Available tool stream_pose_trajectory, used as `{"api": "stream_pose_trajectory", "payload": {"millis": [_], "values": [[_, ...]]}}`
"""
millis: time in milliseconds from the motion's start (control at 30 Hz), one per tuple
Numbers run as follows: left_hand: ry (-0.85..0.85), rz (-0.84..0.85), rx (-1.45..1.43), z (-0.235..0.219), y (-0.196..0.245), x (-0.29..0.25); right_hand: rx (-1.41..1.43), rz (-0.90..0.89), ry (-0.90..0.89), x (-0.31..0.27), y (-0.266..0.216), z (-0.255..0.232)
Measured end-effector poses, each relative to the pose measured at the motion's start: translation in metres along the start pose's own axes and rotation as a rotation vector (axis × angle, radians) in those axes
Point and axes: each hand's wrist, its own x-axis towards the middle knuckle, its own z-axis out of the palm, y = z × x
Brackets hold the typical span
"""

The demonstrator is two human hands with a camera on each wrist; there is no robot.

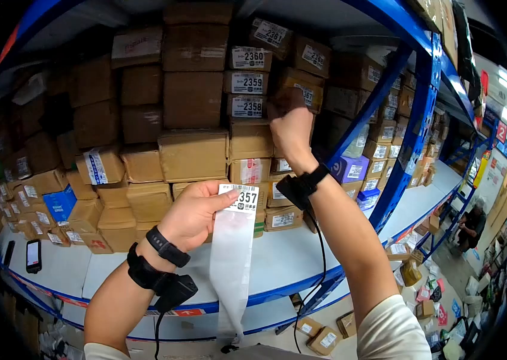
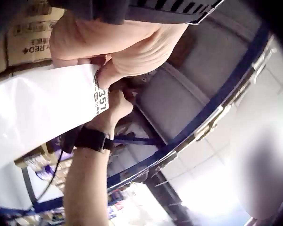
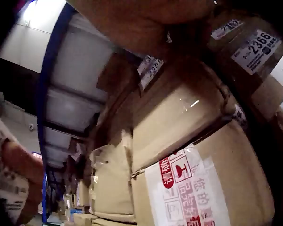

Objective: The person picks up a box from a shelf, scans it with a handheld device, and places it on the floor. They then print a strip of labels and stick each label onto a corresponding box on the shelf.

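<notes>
My left hand (image 1: 189, 211) pinches a long white label strip (image 1: 231, 258) between thumb and fingers. At its top is a printed label (image 1: 247, 199) reading "357", its front partly under the thumb. The rest of the strip hangs down past the shelf edge. My right hand (image 1: 293, 129) reaches up into the stacked cartons, beside the box labelled 2358 (image 1: 247, 107) and in front of the one ending in 67 (image 1: 303, 93). Its fingers are in shadow, and I cannot tell whether they grip anything. Just below is a plain brown carton (image 1: 250, 139); the right wrist view shows a carton with red-printed tape (image 3: 188, 188).
Brown cartons (image 1: 193, 99) fill the blue-framed shelf. A blue upright (image 1: 418, 132) stands right of my right arm. A phone (image 1: 33, 256) lies on the white shelf board (image 1: 118, 273) at left. Parcels (image 1: 325, 341) lie on the floor; a person (image 1: 472, 225) crouches in the aisle.
</notes>
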Motion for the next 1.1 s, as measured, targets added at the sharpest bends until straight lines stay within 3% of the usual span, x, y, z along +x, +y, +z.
{"api": "stream_pose_trajectory", "payload": {"millis": [67,100,133,167,200,233,333,367,433,500,567,700,767,833,900,967,1000,1033,1067,1100], "values": [[0.102,0.190,0.255,0.001,-0.007,0.005,0.030,-0.036,-0.030,-0.014,-0.015,-0.023],[0.099,0.192,0.253,0.004,-0.008,0.006,0.063,-0.073,-0.061,-0.023,-0.022,-0.032],[0.167,0.312,0.344,0.008,-0.008,0.007,0.255,-0.028,-0.210,-0.035,-0.029,-0.039],[0.235,0.431,0.433,0.009,-0.009,0.008,0.398,0.085,-0.485,-0.046,-0.033,-0.049],[0.233,0.431,0.431,0.009,-0.010,0.009,0.522,0.246,-0.654,-0.061,-0.041,-0.056],[0.234,0.459,0.479,0.009,-0.010,0.011,0.662,0.274,-0.707,-0.075,-0.046,-0.059],[0.273,0.439,0.651,-0.003,-0.012,0.020,0.720,0.248,-0.598,-0.084,-0.044,-0.060],[0.315,0.396,0.772,-0.008,-0.012,0.021,0.588,0.187,-0.514,-0.078,-0.041,-0.060],[0.312,0.390,0.661,-0.012,-0.014,0.016,0.460,0.128,-0.427,-0.071,-0.040,-0.059],[0.307,0.381,0.553,-0.014,-0.018,0.011,0.560,0.370,-0.654,-0.067,-0.045,-0.060],[0.183,0.502,0.377,-0.018,-0.021,0.006,0.728,0.455,-0.886,-0.077,-0.043,-0.051],[0.138,0.510,0.343,-0.015,-0.024,-0.005,0.632,0.348,-0.818,-0.097,-0.050,-0.047],[0.098,0.409,0.230,-0.014,-0.026,-0.007,0.634,0.295,-0.663,-0.102,-0.055,-0.051],[0.085,0.394,0.273,-0.014,-0.028,-0.008,0.529,0.242,-0.662,-0.103,-0.057,-0.059],[0.068,0.381,0.318,-0.016,-0.027,-0.008,0.410,-0.011,-0.550,-0.105,-0.056,-0.062],[0.170,0.306,0.781,-0.021,-0.023,-0.010,0.343,-0.068,-0.488,-0.098,-0.054,-0.063],[0.171,0.308,0.782,-0.019,-0.020,-0.012,0.277,-0.124,-0.427,-0.092,-0.052,-0.062],[0.205,0.153,0.633,-0.013,-0.014,-0.015,0.212,-0.179,-0.367,-0.085,-0.050,-0.060],[0.237,-0.002,0.481,-0.010,-0.012,-0.017,0.243,-0.064,-0.310,-0.075,-0.040,-0.048],[0.236,-0.006,0.482,-0.012,-0.015,-0.017,0.090,-0.029,-0.276,-0.065,-0.032,-0.042]]}}
